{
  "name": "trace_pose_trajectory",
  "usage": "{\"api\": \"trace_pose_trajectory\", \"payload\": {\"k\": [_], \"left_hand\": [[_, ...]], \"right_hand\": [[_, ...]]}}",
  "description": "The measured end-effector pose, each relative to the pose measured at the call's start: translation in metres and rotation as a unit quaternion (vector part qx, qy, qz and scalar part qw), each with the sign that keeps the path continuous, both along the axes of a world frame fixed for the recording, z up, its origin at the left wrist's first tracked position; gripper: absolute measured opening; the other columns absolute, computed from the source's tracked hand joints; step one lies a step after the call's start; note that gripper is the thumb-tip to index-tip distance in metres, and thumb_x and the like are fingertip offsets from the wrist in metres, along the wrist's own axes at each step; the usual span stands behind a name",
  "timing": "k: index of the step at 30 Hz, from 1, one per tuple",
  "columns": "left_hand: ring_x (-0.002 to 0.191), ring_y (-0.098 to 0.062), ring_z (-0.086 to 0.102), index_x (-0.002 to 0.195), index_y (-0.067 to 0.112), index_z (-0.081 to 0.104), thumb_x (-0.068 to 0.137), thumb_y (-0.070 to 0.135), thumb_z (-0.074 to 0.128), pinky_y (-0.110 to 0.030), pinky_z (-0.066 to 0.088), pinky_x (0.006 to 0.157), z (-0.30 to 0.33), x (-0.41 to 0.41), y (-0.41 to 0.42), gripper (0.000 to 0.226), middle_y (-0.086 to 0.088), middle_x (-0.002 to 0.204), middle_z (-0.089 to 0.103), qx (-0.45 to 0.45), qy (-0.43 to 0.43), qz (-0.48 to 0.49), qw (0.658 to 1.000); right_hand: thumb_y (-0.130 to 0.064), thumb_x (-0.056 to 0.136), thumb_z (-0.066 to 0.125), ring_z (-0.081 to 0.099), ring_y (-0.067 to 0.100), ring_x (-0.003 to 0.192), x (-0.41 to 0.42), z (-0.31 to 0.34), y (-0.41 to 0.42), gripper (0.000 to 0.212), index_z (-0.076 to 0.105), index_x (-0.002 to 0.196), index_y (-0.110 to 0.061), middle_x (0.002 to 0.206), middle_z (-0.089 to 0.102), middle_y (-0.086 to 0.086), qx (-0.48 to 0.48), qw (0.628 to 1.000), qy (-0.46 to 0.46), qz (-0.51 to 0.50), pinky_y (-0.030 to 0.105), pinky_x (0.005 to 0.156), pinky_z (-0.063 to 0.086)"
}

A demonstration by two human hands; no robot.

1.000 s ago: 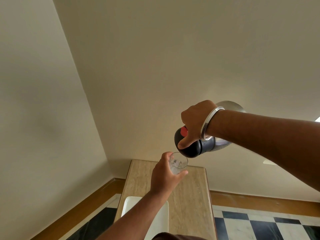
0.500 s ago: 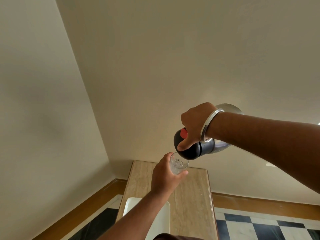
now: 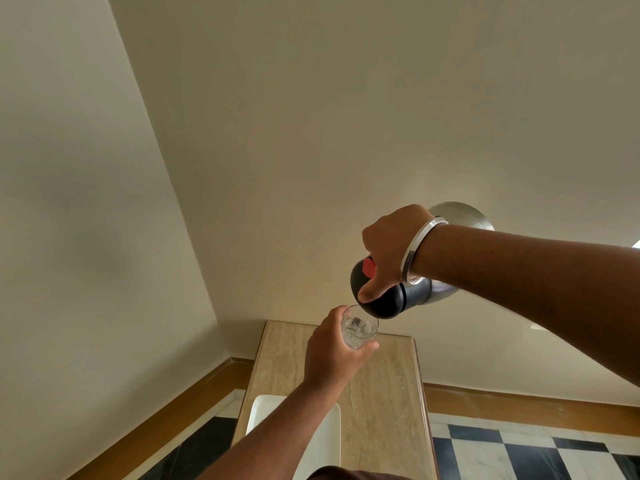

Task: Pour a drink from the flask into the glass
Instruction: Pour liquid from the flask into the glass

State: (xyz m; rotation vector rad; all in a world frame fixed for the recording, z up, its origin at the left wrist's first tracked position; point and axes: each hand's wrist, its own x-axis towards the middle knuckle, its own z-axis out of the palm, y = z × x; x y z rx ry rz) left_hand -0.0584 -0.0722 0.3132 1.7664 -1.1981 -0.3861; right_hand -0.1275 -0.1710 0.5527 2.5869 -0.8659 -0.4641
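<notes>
Flask (image 3: 398, 299) sits right of centre in the frame, tipped well over, its long axis running from the steel base at the upper right down to the dark cap at the lower left. The cap's lip hangs directly over the glass (image 3: 360, 329), just above its rim; whether they touch I cannot tell. The pour turns on that: spout over mouth, glass below and left of it.

The right hand (image 3: 391, 251) is clamped round the flask's handle near the neck, wrist bent down, thumb pressed on the cap beside the red button (image 3: 369, 266). A metal bangle (image 3: 420, 249) rides the wrist, and the forearm runs off to the right edge.

The left hand (image 3: 332, 355) is wrapped round the glass from below and left, holding it raised above the table (image 3: 388, 393), mouth tilted slightly toward the spout. There seems to be some clear liquid in the glass; no stream is plain to see.

A white tray (image 3: 263, 410) lies on the table in the lower middle, partly under the left forearm. I judge the pour under way, with the glass far from full.
</notes>
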Motion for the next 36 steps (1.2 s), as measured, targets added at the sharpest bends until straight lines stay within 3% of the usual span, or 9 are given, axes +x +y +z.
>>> {"api": "trace_pose_trajectory", "payload": {"k": [5,8,14,21,28,31,34,36], "left_hand": [[0.107,-0.005,0.061,0.132,0.027,0.050,0.067,0.056,0.085,-0.018,0.055,0.082,0.000,0.000,0.000,0.080,0.009,0.125,0.065,0.001,0.001,-0.003,1.000],[0.104,-0.005,0.061,0.131,0.027,0.051,0.066,0.057,0.084,-0.018,0.054,0.080,-0.001,0.001,0.002,0.079,0.010,0.123,0.065,0.006,-0.003,-0.002,1.000],[0.097,-0.004,0.062,0.132,0.027,0.050,0.066,0.057,0.085,-0.012,0.053,0.074,-0.003,0.002,0.005,0.080,0.010,0.118,0.066,0.016,0.002,-0.005,1.000],[0.096,-0.006,0.063,0.131,0.026,0.051,0.067,0.057,0.084,-0.019,0.057,0.075,-0.003,0.005,0.007,0.078,0.010,0.116,0.066,0.009,-0.001,-0.012,1.000],[0.088,-0.002,0.063,0.126,0.033,0.049,0.065,0.064,0.081,-0.013,0.054,0.068,0.001,0.015,0.009,0.075,0.017,0.109,0.064,0.011,-0.008,-0.011,1.000],[0.085,0.000,0.059,0.125,0.036,0.048,0.064,0.066,0.080,-0.011,0.048,0.066,-0.002,0.020,0.012,0.075,0.021,0.104,0.061,0.026,-0.007,-0.009,1.000],[0.086,0.001,0.057,0.123,0.038,0.047,0.064,0.067,0.077,-0.008,0.043,0.068,-0.010,0.024,0.016,0.072,0.025,0.103,0.056,0.036,-0.005,-0.017,0.999],[0.087,0.001,0.056,0.123,0.037,0.049,0.065,0.065,0.078,-0.009,0.043,0.069,-0.017,0.027,0.020,0.070,0.025,0.102,0.056,0.041,-0.005,-0.023,0.999]], "right_hand": [[-0.086,0.060,0.059,0.054,0.013,0.054,0.001,-0.003,0.001,0.069,0.056,0.078,-0.020,0.063,0.061,-0.005,-0.010,1.000,0.010,0.001,0.028,0.054,0.045],[-0.086,0.061,0.058,0.053,0.012,0.053,0.002,-0.004,0.001,0.067,0.053,0.074,-0.020,0.062,0.060,-0.006,-0.008,1.000,0.012,0.000,0.027,0.052,0.044],[-0.086,0.059,0.058,0.061,0.016,0.062,0.006,-0.007,0.005,0.073,0.062,0.088,-0.019,0.067,0.063,-0.005,-0.005,1.000,0.019,0.000,0.033,0.063,0.056],[-0.088,0.059,0.056,0.057,0.014,0.056,0.009,-0.012,0.005,0.071,0.057,0.082,-0.020,0.063,0.061,-0.005,-0.015,1.000,0.014,0.004,0.028,0.054,0.048],[-0.090,0.054,0.055,0.056,0.011,0.051,-0.004,-0.026,-0.004,0.066,0.047,0.062,-0.025,0.054,0.059,-0.009,0.039,0.995,-0.072,-0.050,0.027,0.051,0.047],[-0.091,0.056,0.056,0.054,0.009,0.051,-0.016,-0.044,-0.006,0.066,0.046,0.062,-0.026,0.055,0.058,-0.009,0.066,0.987,-0.115,-0.091,0.025,0.047,0.038],[-0.090,0.058,0.056,0.055,0.008,0.051,-0.029,-0.064,-0.006,0.066,0.056,0.064,-0.025,0.055,0.060,-0.009,0.108,0.966,-0.181,-0.152,0.024,0.046,0.036],[-0.089,0.059,0.059,0.061,0.011,0.059,-0.036,-0.080,-0.004,0.069,0.067,0.073,-0.021,0.063,0.068,-0.005,0.142,0.940,-0.235,-0.202,0.026,0.050,0.047]]}}
